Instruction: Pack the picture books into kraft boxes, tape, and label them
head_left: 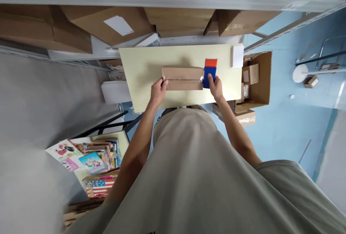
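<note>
Pinching is seen on both sides. Left hand (159, 90) fingers are curled over the left end of the cardboard box (182, 78), thumb on the near edge, clamping it flat. Right hand (215, 86) fingers are closed on the blue-and-orange tape dispenser (209, 72), which is set touching the box's right end. Clear tape looks to be laid along the box's centre seam, with glare at both ends; whether it is fully pressed down cannot be told.

Box is lying flat mid-worktop (140, 79), long side parallel to the near edge.

Judgement on doing the taping well: box should be kept pinned by the left hand so it isn't dragged sideways; dispenser should be held low and square to the seam so the strip stays centred; tape should be carried over the end before it is cut, then rubbed flat.

Further out: a small white pad (237, 56) sits at the worktop's far right corner. An open carton (263, 79) with smaller parcels inside stands on the blue floor to the right. Large cartons (89, 25) are stacked on shelving beyond the worktop. Colourful books (94, 160) are piled at lower left.
</note>
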Tool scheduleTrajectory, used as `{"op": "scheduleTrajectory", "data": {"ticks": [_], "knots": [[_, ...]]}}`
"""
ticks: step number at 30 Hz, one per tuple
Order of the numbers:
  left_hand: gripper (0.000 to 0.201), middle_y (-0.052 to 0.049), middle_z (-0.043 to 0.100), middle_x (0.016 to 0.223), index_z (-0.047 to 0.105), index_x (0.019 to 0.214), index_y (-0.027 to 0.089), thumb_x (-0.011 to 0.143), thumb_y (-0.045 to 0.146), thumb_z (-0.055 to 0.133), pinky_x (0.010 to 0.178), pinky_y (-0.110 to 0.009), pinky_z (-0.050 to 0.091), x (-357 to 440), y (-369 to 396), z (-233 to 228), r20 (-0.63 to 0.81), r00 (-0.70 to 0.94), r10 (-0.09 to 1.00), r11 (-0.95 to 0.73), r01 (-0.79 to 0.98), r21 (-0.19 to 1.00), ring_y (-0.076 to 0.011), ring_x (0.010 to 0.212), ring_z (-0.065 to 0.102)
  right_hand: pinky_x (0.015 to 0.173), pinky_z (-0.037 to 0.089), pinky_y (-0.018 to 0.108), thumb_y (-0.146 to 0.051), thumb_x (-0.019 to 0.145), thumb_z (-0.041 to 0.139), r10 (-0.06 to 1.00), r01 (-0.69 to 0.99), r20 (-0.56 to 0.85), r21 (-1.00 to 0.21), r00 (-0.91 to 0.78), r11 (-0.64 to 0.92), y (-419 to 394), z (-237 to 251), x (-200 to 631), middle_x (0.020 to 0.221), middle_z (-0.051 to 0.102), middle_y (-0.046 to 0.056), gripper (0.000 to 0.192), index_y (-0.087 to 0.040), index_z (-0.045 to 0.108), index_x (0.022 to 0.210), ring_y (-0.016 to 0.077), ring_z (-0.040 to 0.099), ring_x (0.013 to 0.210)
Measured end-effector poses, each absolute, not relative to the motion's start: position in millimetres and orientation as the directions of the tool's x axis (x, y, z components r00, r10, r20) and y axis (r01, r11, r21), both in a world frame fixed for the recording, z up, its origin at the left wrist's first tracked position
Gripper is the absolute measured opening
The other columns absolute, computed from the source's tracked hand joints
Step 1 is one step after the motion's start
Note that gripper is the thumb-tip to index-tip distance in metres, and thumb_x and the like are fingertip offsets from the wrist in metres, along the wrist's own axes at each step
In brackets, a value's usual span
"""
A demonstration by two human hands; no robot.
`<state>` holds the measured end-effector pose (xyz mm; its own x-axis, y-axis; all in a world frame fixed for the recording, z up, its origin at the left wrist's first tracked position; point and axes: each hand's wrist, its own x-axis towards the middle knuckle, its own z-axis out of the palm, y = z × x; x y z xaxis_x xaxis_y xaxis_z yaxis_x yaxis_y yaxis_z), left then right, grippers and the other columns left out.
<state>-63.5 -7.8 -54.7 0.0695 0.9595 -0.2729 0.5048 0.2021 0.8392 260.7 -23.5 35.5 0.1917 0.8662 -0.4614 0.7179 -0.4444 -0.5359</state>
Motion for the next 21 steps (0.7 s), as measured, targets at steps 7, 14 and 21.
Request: {"op": "scheduleTrajectory", "data": {"ticks": [7, 14, 21], "knots": [[0.015, -0.012, 0.081, 0.120, 0.076, 0.112, 0.024, 0.101, 0.032, 0.072, 0.103, -0.038, 0.060, -101.1, -24.7, -65.2, -0.205, 0.031, 0.978, 0.163, 0.496, 0.853, -0.0275, 0.109, 0.076, 0.081, 0.057, 0.035, -0.102, 0.102, 0.031, 0.825, 0.506, -0.472, -0.653, 0.310, -0.564, -41.8, 36.9, 210.5, 0.086, 0.068, 0.005, 0.083, -0.025, 0.064, 0.106, 0.0238, 0.065, 0.089], [0.021, -0.004, 0.078, 0.086, 0.080, 0.113, 0.025, 0.094, 0.028, 0.072, 0.094, -0.042, 0.061, -128.8, -28.1, -96.4, -0.294, -0.129, 0.947, 0.318, 0.514, 0.797, -0.0256, 0.085, 0.076, 0.081, 0.059, 0.033, -0.104, 0.093, 0.043, 0.787, 0.368, -0.565, -0.697, 0.247, -0.615, -50.1, -11.5, 165.6, 0.091, 0.072, 0.005, 0.084, -0.024, 0.063, 0.111, 0.0218, 0.067, 0.090], [0.054, -0.016, 0.081, 0.136, 0.073, 0.144, 0.022, 0.090, 0.016, 0.070, 0.100, -0.045, 0.063, -138.5, -35.2, -89.2, -0.222, -0.246, 0.943, 0.318, 0.480, 0.817, -0.0300, 0.119, 0.079, 0.094, 0.062, 0.036, -0.086, 0.100, 0.053, 0.826, 0.387, -0.499, -0.729, 0.263, -0.564, -65.0, -27.0, 195.3, 0.123, 0.077, 0.015, 0.064, -0.026, 0.051, 0.123, 0.0232, 0.077, 0.109]]}}
